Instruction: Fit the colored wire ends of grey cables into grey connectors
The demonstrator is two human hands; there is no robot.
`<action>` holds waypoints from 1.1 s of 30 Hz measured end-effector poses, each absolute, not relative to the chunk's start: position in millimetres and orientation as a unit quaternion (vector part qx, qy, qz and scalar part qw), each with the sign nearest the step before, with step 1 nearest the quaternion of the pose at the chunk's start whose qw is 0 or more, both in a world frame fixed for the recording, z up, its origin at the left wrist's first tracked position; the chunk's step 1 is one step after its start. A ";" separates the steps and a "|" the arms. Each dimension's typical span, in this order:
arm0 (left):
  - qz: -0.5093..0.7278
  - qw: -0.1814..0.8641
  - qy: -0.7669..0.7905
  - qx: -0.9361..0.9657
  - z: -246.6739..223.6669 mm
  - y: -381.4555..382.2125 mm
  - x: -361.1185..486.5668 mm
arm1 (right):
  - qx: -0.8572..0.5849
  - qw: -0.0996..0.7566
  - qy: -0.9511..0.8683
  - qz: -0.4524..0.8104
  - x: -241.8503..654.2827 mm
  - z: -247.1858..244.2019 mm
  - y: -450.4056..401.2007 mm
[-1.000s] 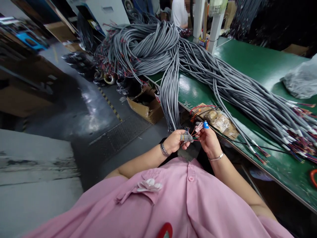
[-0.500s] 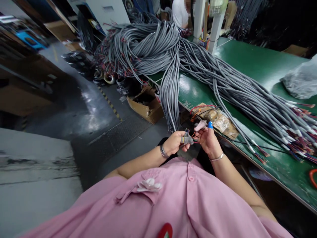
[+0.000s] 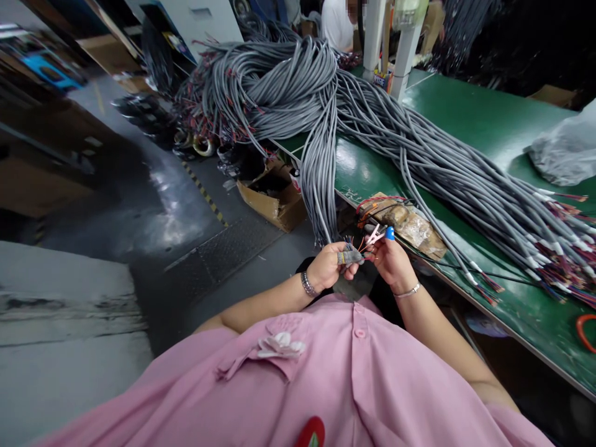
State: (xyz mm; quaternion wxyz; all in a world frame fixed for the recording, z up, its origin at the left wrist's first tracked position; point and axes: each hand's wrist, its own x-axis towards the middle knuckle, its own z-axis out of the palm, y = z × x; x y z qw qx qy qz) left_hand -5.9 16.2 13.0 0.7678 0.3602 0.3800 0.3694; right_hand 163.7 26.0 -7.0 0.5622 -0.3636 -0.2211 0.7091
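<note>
My left hand (image 3: 336,263), a grey cover on its thumb, is closed around the end of a grey cable, from which thin coloured wires (image 3: 356,243) fan out. Close beside it on the right, my right hand (image 3: 387,257) pinches a small pale pink clip (image 3: 374,236) by the wires; a blue cover wraps one fingertip. A hanging bundle of grey cables (image 3: 320,180) reaches down to my left hand. Just beyond my right hand, a brown taped piece (image 3: 410,226) lies at the table edge with red and orange wires.
Many grey cables (image 3: 447,155) lie across the green table (image 3: 465,108), their stripped ends at the right. A clear plastic bag (image 3: 563,149) rests there too. An open cardboard box (image 3: 274,202) stands on the floor. At the back is a person in white (image 3: 336,25).
My right hand has turned the pink clip, so its open V shape now shows, and the blue-covered fingertip has shifted slightly left. My left hand keeps its hold on the cable end.
</note>
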 end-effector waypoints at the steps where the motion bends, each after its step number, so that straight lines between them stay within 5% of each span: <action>1: 0.372 0.768 0.380 0.355 12.3 16.6 -5.0 | -0.357 0.561 -0.216 0.715 163.0 -9.0 27.6; 33: 0.449 0.694 0.431 0.362 18.6 -2.5 5.4 | -0.344 0.589 -0.202 0.703 158.3 -9.1 21.5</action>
